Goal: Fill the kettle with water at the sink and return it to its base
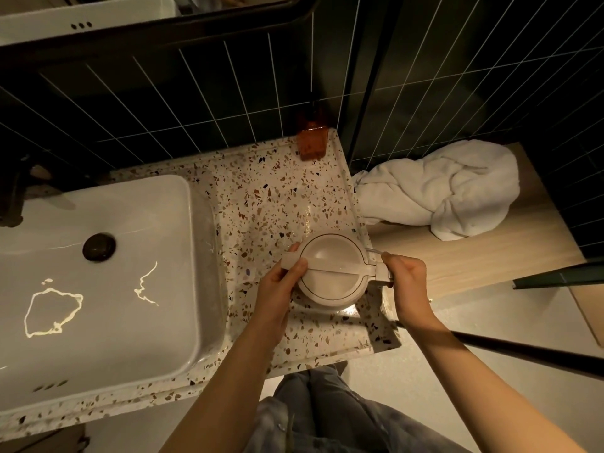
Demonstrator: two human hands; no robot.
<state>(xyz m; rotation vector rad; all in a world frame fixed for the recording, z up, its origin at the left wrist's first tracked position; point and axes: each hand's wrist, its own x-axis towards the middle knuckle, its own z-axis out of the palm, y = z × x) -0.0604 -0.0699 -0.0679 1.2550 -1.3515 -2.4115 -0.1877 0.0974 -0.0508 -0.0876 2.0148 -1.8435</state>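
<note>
Head view, looking straight down. Kettle (330,273) stands on the speckled bench (277,191), just right of the sink (98,273), near the bench's right edge. Lid appears closed, a bar running across it.

Left hand (281,282) curls round the kettle's left side, thumb on the end of the lid bar, fingers closed against the body. Right hand (407,282) is closed on the part jutting out at the right, probably the handle, though the angle makes that hard to confirm.

Sink basin is wet, with bright glints; drain plug (99,246) sits in the middle. Tap (13,197) is dark, at far left, barely readable. No base visible anywhere in frame. White towel (438,191) is heaped on the wooden shelf (474,256) to the right; amber bottle (312,142) stands against the tiled wall.

Risks, as judged:
- Kettle sits close to the bench edge; a nudge rightward could tip it off.
- Wet fingers could slip on the smooth body when lifting.
- If the lid is unlatched, it could swing during the carry to the tap.
</note>
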